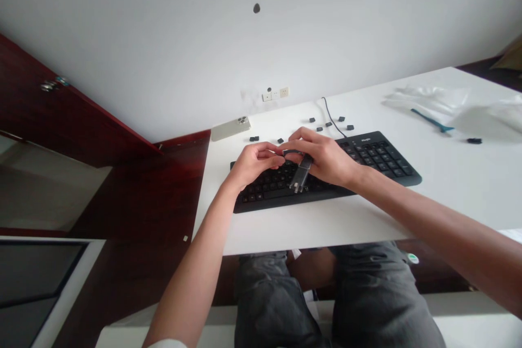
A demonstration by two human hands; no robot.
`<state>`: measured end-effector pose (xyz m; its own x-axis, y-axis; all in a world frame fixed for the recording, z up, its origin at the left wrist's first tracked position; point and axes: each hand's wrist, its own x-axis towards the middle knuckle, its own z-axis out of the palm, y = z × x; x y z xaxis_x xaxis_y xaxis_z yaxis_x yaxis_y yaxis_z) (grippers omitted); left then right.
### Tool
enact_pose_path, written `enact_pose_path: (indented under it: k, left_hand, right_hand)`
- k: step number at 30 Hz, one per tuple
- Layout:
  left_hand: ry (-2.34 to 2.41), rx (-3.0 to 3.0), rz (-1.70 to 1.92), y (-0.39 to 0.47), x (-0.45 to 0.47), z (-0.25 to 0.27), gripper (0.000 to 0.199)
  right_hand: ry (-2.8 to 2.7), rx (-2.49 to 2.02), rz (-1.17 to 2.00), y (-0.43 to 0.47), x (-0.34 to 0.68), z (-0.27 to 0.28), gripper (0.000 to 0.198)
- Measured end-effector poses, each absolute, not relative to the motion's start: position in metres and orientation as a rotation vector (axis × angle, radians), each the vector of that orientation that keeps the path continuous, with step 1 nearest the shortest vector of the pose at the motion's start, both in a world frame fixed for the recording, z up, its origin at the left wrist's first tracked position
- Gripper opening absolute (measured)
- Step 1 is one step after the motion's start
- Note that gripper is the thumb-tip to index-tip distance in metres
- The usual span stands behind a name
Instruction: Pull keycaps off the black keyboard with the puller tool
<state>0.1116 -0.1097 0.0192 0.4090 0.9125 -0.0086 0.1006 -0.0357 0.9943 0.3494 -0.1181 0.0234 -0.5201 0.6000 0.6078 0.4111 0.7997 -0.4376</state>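
While both hands meet above the keyboard, the right hand has its fingers bent around a black tool. The tool pokes out under that hand, and its end points down over the keyboard. The fingers of the left hand are bent, with their tips close together and right by the right hand's tips. I cannot tell if they pinch a small thing, because that spot is too tiny to see well.

The keyboard lies flat on the white counter, a bit tilted to one side. Its thin cord runs back to the far edge. Little black keys lie loose behind the keyboard. A phone lies near the far left corner. Over to the right, a blue stick lies by a clear bag, near a small black bit.
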Motion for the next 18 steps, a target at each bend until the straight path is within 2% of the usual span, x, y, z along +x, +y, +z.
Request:
enact_pose_path:
  k: [9,18]
  left_hand:
    - [0.963,1.418,0.863,-0.105,0.104,0.013,0.033]
    - [0.961,1.527,0.753,-0.106,0.102,0.014,0.025]
  right_hand:
    - [-2.177,-0.597,0.553,-0.104,0.341,0.024,0.016]
    - [-2.312,-0.736,0.43,-0.107,0.347,0.013,0.019]
